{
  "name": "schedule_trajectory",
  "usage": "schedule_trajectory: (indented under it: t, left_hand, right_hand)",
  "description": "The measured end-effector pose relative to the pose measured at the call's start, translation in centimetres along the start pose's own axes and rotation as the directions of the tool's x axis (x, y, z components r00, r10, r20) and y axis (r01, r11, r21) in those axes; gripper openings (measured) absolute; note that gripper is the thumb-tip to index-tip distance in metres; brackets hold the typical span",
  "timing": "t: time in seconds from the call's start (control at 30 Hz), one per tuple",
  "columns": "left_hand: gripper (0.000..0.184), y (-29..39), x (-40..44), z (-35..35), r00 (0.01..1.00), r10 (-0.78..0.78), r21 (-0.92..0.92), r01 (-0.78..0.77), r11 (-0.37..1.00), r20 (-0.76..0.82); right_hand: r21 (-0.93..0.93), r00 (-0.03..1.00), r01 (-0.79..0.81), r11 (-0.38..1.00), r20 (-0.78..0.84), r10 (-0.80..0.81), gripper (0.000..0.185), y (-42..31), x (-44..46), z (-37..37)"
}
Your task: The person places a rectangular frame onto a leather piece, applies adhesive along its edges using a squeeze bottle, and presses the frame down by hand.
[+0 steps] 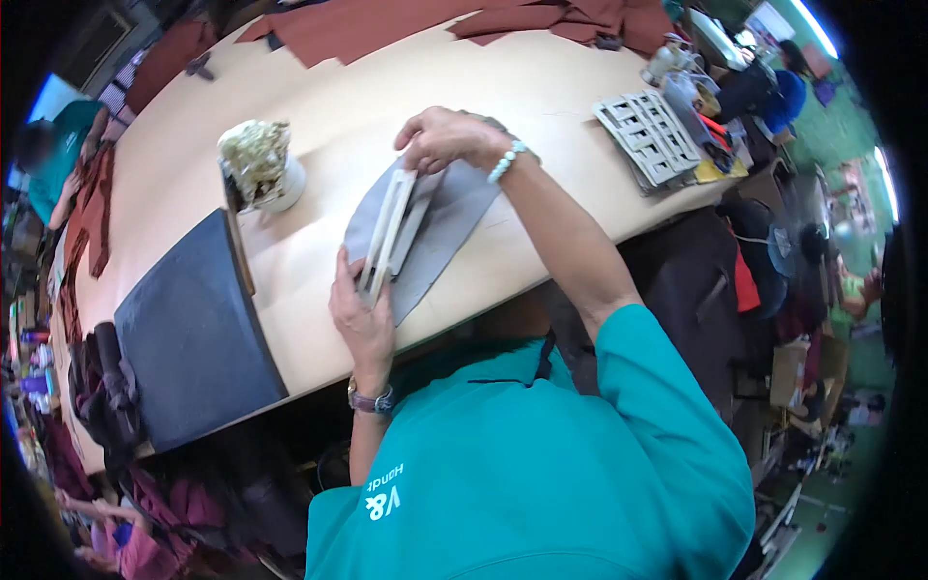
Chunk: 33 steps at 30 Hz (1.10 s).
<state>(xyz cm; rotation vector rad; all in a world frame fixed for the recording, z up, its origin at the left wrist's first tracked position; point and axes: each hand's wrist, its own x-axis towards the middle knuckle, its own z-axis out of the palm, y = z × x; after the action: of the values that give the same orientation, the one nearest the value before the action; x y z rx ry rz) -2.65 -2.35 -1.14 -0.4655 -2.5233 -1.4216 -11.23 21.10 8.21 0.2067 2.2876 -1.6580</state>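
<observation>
Between my two hands stands a pale, narrow slotted piece (389, 227), tilted on its edge over a grey sheet (452, 217) on the table. My left hand (363, 314) grips its lower end, with the thumb and fingers on either side. My right hand (440, 140) is closed at its upper end, and the fingertips are partly hidden. A second pale strip (414, 232) lies just right of the first, close against it. The grey sheet has a curved edge and spreads under both pieces.
A crusted container (259, 164) stands left of the sheet, beside a dark board (198, 333). Slotted pale templates (650, 140) lie at the right edge near tools. Brown-red pieces (362, 29) line the far side. A co-worker in green (72, 159) is at the left.
</observation>
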Motion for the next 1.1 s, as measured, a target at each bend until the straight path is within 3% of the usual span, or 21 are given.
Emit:
schedule_trajectory:
  t: [0.27,0.4,0.5,0.6,0.7,0.77,0.87,1.1]
  left_hand:
    - [0.062,0.3,0.0,0.0,0.999,0.035,0.039,-0.035,0.999,0.008]
    - [0.064,0.5,0.0,-0.2,0.999,-0.026,-0.005,0.026,1.000,0.029]
    - [0.063,0.3,0.0,0.1,0.999,-0.053,-0.073,0.053,0.996,0.007]
    - [0.062,0.5,0.1,0.2,0.999,-0.032,-0.068,0.031,0.997,-0.016]
    - [0.061,1.1,0.1,0.0,0.999,-0.049,-0.037,0.049,0.998,0.002]
    - [0.061,1.2,0.1,-0.2,0.998,-0.061,-0.024,0.062,0.998,0.035]
    - [0.061,0.9,0.0,-0.1,0.996,-0.072,-0.050,0.074,0.996,0.043]
    - [0.063,1.1,0.0,-0.2,0.995,-0.097,-0.058,0.099,0.993,0.034]
  right_hand:
    - [0.043,0.998,-0.065,0.997,0.025,0.064,0.046,1.3,0.2,-0.2]
    - [0.095,0.999,-0.019,0.995,0.049,0.015,0.046,2.2,-1.1,-0.9]
    - [0.307,0.983,0.141,0.941,-0.159,-0.095,0.041,3.4,-5.8,-3.1]
    - [0.434,0.844,0.344,0.833,-0.532,-0.072,0.039,6.1,-12.1,-5.9]
    - [0.423,0.513,0.608,0.672,-0.855,0.073,0.033,11.0,-16.4,-9.1]
    - [0.370,0.405,0.684,0.628,-0.909,0.094,0.031,14.0,-18.6,-11.2]
    - [0.352,0.282,0.593,0.724,-0.933,0.222,0.030,16.4,-20.1,-13.0]
    - [0.375,0.255,0.464,0.802,-0.924,0.285,0.032,18.4,-19.9,-13.5]
